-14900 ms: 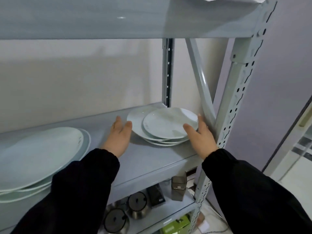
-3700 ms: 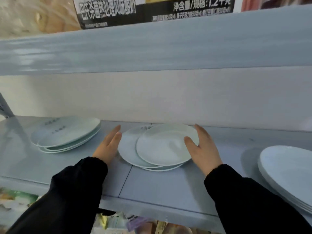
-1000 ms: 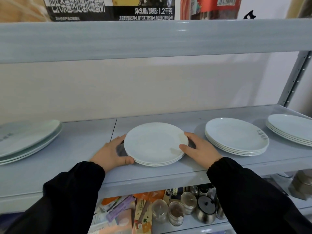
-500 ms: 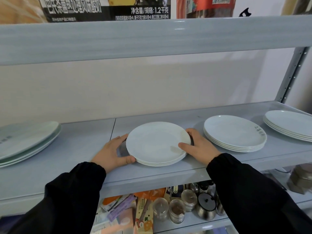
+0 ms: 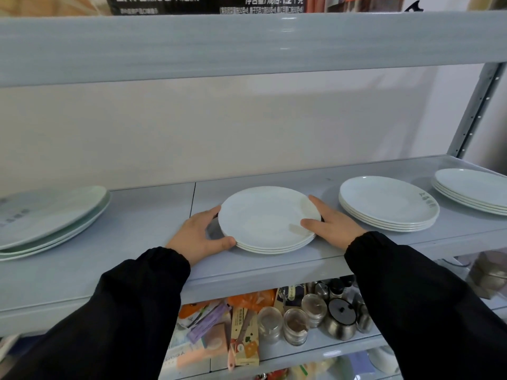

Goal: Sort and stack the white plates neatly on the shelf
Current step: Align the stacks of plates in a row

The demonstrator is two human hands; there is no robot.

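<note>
both hands, left hand (image 5: 200, 237) and right hand (image 5: 330, 224), clamp the middle plate stack (image 5: 267, 219) on the shelf (image 5: 137, 259), squaring it; next, release gently.

We stand in a pantry storeroom: metal shelving (image 5: 260, 272), jars (image 5: 295, 326) and packets (image 5: 244, 335) at six o'clock.

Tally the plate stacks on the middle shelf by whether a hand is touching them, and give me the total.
Stacks held by hands: 1, the centre stack, between the left hand and right hand.
Stacks untouched: 3, the left stack, the printed stack and the far-right stack.
Total: 4 stacks.
</note>
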